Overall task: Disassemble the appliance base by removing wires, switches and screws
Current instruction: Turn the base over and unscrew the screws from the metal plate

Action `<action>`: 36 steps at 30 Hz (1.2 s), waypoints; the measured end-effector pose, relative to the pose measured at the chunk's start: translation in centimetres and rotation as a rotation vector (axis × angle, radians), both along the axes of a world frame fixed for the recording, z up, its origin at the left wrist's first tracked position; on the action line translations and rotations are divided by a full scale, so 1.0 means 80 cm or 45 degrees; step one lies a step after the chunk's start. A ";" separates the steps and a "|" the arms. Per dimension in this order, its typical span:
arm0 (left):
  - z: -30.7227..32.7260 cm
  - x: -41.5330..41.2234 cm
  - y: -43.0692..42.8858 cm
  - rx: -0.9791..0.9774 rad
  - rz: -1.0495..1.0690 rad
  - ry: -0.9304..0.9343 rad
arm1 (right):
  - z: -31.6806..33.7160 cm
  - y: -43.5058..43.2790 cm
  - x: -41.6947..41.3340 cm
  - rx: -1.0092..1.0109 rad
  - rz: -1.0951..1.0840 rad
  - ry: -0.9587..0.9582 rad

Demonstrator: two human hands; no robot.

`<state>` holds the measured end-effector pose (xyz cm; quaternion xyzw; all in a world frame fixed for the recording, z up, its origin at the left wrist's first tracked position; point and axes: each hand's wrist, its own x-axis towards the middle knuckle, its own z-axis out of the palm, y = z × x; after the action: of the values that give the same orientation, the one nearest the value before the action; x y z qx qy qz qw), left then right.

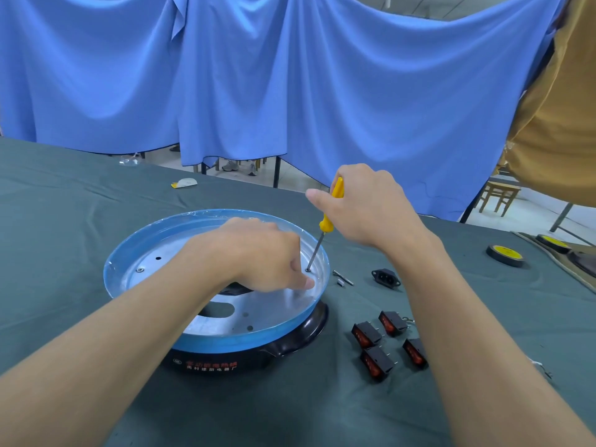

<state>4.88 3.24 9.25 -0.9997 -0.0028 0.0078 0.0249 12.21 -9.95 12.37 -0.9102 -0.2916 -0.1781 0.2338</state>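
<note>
The round appliance base (142,250), a blue-rimmed metal pan on a black housing, sits on the grey cloth in front of me. My right hand (364,208) grips the yellow-handled screwdriver (329,217) upright, its tip set on a screw (308,270) at the pan's right side. My left hand (267,256) rests inside the pan beside that screw, fingers curled, thumb tip on the metal. Another screw (140,270) shows at the pan's left. Several black rocker switches (377,362) with red buttons lie to the right.
A black power socket (385,278) and small loose metal screws (343,279) lie just right of the pan. A yellow-and-black tape roll (504,254) sits far right. Blue curtains hang behind the table's far edge. A scrap of paper (183,182) lies at the back.
</note>
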 end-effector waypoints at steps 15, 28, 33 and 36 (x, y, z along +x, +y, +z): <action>-0.001 0.000 0.001 0.012 -0.008 -0.024 | 0.003 -0.003 0.000 0.036 0.031 0.097; -0.002 0.001 0.001 0.021 -0.004 -0.032 | 0.006 -0.004 -0.005 -0.001 0.039 0.124; -0.002 0.001 0.001 0.018 -0.002 -0.037 | 0.002 -0.002 -0.004 -0.018 -0.011 0.086; -0.002 0.001 0.001 0.019 -0.006 -0.038 | 0.001 -0.001 -0.002 -0.006 0.001 0.030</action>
<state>4.95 3.35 9.09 -0.9995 -0.0007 -0.0072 0.0323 12.02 -10.02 12.45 -0.9128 -0.2896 -0.1667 0.2350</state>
